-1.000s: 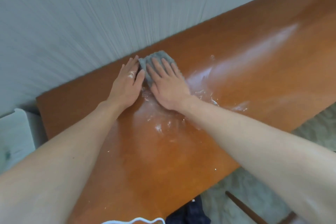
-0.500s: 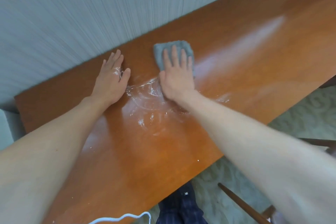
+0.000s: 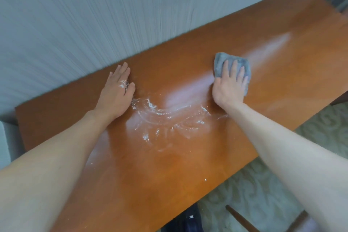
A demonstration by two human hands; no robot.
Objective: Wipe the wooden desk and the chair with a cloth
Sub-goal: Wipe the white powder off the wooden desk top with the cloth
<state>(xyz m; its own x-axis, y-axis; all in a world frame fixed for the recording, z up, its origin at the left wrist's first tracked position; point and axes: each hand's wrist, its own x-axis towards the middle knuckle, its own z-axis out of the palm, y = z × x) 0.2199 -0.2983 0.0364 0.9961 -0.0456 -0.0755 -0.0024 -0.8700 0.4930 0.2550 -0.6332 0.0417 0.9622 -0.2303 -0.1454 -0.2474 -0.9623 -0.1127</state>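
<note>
The wooden desk (image 3: 188,165) fills the middle of the view, orange-brown and glossy. My right hand (image 3: 228,86) lies flat on a folded grey cloth (image 3: 219,62), pressing it against the desk right of centre. My left hand (image 3: 115,93) rests flat and open on the desk at the left, with white residue on its knuckles. Between my hands, white streaks and foam (image 3: 165,117) curve across the wood. A dark wooden part of the chair (image 3: 239,218) shows at the bottom right, below the desk's front edge.
A pale blue-grey wall (image 3: 94,15) runs along the desk's far edge. Patterned greenish carpet (image 3: 254,188) lies beneath the desk's front edge at the right. Dark clothing (image 3: 186,220) shows at the bottom. A small white crumb (image 3: 205,180) sits near the front edge.
My right hand has slid the cloth to the right, away from my left hand, leaving a curved white smear between them. My left hand has stayed flat on the desk.
</note>
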